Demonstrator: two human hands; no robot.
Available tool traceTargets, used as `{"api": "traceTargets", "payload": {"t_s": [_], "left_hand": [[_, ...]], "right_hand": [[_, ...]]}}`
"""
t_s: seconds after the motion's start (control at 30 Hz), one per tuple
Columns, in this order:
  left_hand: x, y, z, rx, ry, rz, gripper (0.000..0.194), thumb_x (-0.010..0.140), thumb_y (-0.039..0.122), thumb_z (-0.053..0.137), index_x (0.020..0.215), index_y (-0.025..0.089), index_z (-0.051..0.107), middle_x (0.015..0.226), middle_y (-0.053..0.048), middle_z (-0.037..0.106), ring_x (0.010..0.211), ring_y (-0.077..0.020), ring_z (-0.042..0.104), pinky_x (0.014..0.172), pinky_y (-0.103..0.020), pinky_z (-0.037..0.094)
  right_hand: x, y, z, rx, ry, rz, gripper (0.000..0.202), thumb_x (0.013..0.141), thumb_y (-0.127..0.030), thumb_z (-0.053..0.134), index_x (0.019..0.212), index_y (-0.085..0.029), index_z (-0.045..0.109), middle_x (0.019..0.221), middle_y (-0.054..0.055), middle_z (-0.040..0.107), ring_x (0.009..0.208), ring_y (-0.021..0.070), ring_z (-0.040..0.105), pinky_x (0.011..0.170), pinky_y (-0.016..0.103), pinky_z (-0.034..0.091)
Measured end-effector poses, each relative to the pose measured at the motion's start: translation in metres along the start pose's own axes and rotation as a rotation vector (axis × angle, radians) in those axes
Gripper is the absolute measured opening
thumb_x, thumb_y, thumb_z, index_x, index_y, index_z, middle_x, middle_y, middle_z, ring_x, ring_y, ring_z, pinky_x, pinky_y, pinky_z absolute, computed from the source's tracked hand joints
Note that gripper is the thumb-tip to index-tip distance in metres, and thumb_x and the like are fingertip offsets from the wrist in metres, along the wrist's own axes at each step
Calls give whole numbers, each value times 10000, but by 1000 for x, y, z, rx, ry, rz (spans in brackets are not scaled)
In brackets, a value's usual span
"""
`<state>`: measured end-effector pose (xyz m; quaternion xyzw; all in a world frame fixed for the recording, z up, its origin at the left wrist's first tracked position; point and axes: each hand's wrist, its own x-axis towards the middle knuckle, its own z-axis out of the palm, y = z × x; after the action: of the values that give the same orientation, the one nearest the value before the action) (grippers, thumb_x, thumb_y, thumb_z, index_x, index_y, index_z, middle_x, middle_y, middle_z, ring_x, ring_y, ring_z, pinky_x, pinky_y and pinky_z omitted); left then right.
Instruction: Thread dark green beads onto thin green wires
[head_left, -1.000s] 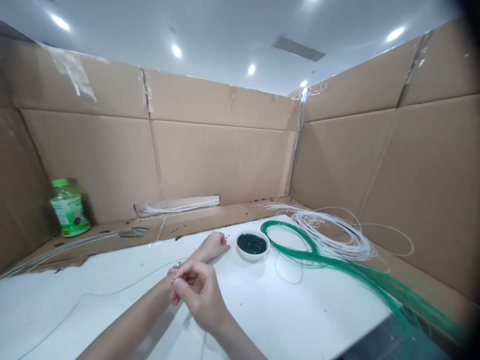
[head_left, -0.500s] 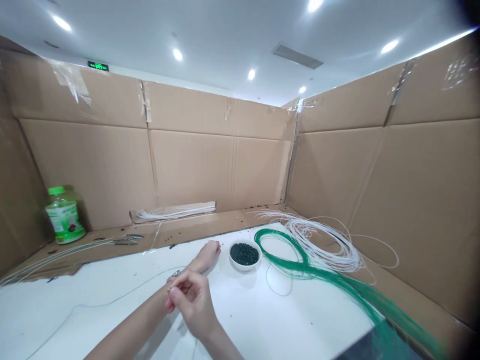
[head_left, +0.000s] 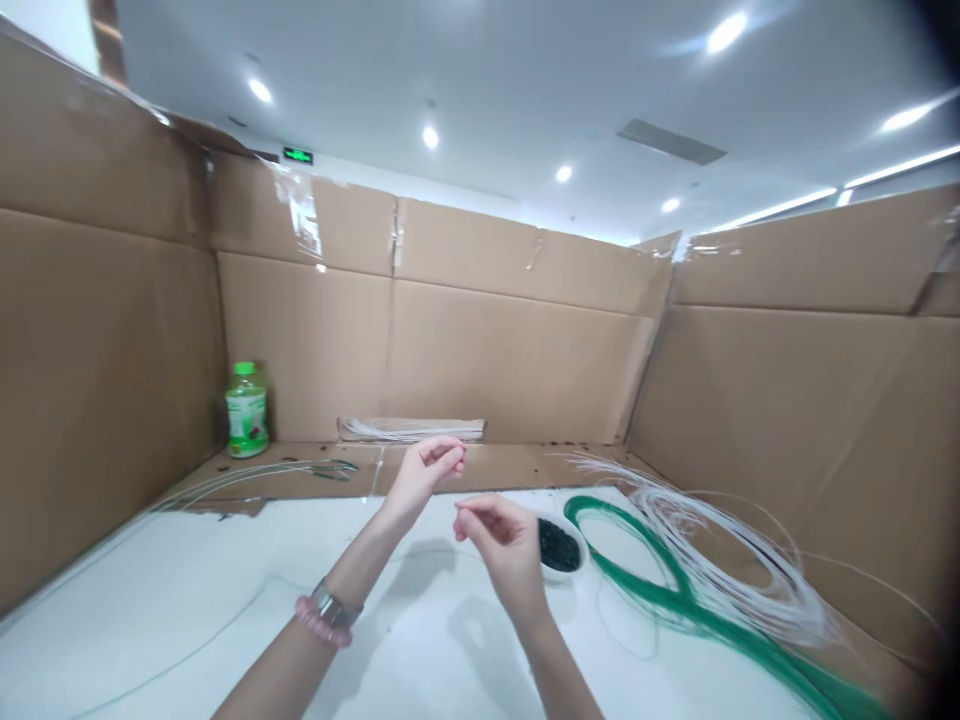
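My left hand (head_left: 429, 470), with a watch and a pink bead bracelet (head_left: 324, 618) on its wrist, is held above the white board with thumb and fingers pinched. Lower and to its right, my right hand (head_left: 501, 540) is pinched too, its fingertips apart from the left ones. Whatever is between the fingers of either hand is too small to make out. A thin pale wire (head_left: 217, 632) runs over the board from the lower left toward the area beneath my hands. Just beyond my right hand is a white bowl (head_left: 564, 577) of dark green beads (head_left: 559, 545), partly hidden by that hand.
Green wire bundle (head_left: 679, 600) and white wire coil (head_left: 780, 590) lie on the right. At the back left stand a green-capped bottle (head_left: 247, 415) and pliers (head_left: 337, 468). White strands lie in a cardboard tray (head_left: 480, 431). Cardboard walls (head_left: 510, 350) enclose the table.
My right hand has moved from over the left forearm to beside the bowl. My left hand has risen, coming nearer the right one. The view has swung left.
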<state>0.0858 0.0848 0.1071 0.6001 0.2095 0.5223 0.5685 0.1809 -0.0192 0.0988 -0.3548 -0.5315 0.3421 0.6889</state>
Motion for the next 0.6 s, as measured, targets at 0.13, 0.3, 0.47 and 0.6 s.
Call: {"api": "traceTargets", "payload": {"t_s": [0.13,0.3,0.47,0.6], "left_hand": [[-33,58,-12,-178,17,81,353,634,463,741,717,148,605,658,15,591,518,-69,512,525,-199,457],[-50,87,-20,-536,-96,120,170,630,242,793,656,141,658,604,10,627,503,-50,544,519,-149,456],[-52,93,-20,-682,-237,80,138,667,238,772,662,131,685,618,6,620,511,-32,550,523,-122,436],[-50,87,-18,-759,-256,14,130,694,233,752,678,129,676,659,7,596,568,-43,546,554,-134,441]], "right_hand": [[17,-38,31,-125,-36,-207,50,765,-200,633,740,-176,670,616,1,646,546,95,589,543,182,499],[21,-55,60,-261,-20,-395,67,795,-158,596,746,-183,632,642,-9,604,589,88,585,566,166,502],[17,-55,75,-279,59,-570,118,794,-96,563,737,-187,611,705,9,576,622,102,579,520,179,483],[16,-53,77,-360,163,-663,131,777,-67,571,739,-179,628,796,52,585,705,137,595,552,219,496]]}}
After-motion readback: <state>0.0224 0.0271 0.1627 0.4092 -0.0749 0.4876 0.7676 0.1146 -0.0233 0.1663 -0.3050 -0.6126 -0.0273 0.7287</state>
